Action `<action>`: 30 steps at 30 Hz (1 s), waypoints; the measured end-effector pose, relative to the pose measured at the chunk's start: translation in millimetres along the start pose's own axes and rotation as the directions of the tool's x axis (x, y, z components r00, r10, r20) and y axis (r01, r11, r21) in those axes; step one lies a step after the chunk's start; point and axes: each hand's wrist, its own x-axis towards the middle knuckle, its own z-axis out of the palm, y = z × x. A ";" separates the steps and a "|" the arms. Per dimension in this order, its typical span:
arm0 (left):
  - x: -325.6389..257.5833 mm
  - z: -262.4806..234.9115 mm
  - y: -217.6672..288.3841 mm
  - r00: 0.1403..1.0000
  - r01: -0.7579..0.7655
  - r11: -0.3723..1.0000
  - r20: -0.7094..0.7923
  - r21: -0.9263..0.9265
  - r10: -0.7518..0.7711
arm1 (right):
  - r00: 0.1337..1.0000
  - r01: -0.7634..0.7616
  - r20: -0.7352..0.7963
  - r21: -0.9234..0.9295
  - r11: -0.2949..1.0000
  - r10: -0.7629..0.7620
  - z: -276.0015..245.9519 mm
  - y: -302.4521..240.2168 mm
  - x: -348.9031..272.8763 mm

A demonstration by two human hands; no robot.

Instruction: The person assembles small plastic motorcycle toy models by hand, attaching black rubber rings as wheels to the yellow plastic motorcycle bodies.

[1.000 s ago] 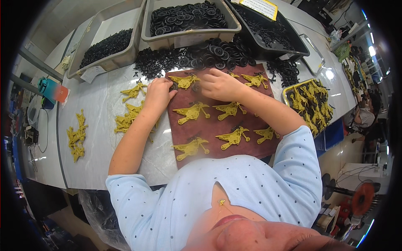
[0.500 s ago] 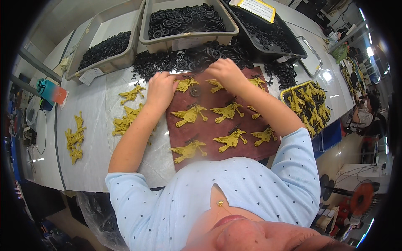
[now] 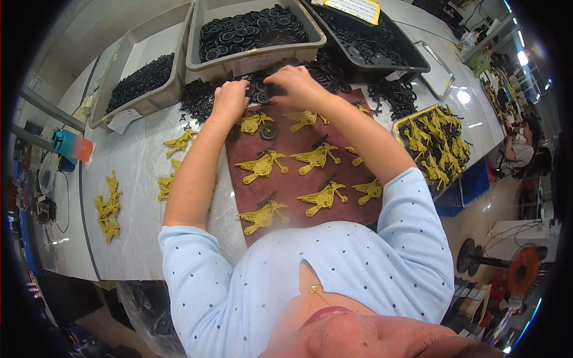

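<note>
My left hand (image 3: pixel 231 101) reaches over the near edge of a loose heap of black wheels (image 3: pixel 260 93), its fingertips hidden against the dark parts. Beside it, my right hand (image 3: pixel 296 88) hovers at the same heap, thumb and fingers apart, with nothing visible between them. Just below my hands, a yellow plastic motorbike-shaped body (image 3: pixel 255 123) lies on a reddish-brown mat (image 3: pixel 286 191). One black wheel (image 3: pixel 268 131) rests at its right end and another wheel (image 3: pixel 233 132) at its left end. Several more such yellow bodies (image 3: pixel 261 167) lie in rows, small black parts along their upper edges.
Behind the heap stand a grey bin (image 3: pixel 253 58) of wheels, a grey bin (image 3: pixel 143 102) of small black parts and a black bin (image 3: pixel 412 71). A yellow-rimmed tray (image 3: pixel 399 125) holds yellow-and-black pieces at right. Loose yellow bodies (image 3: pixel 107 209) lie at left.
Both hands have moved away from the upper-row yellow bodies to the wheel heap. A wheel now shows at the first body's left end, where my left hand was. The view has shifted slightly.
</note>
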 end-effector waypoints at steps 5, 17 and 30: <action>0.9 -4.6 0.2 0.996 -0.081 0.997 0.047 0.011 0.080 | 0.971 -0.207 0.177 0.295 0.933 0.160 -53.2 4.3 -54.9; 1.6 -22.7 35.2 0.995 -0.044 0.999 -0.086 -0.021 0.042 | 0.940 -0.190 0.295 0.034 0.981 0.172 -42.5 13.1 -117.4; -58.3 4.7 104.2 0.977 -0.198 0.967 0.042 -0.163 0.207 | 0.977 -0.192 0.088 -0.012 0.981 0.192 -40.2 27.5 -119.8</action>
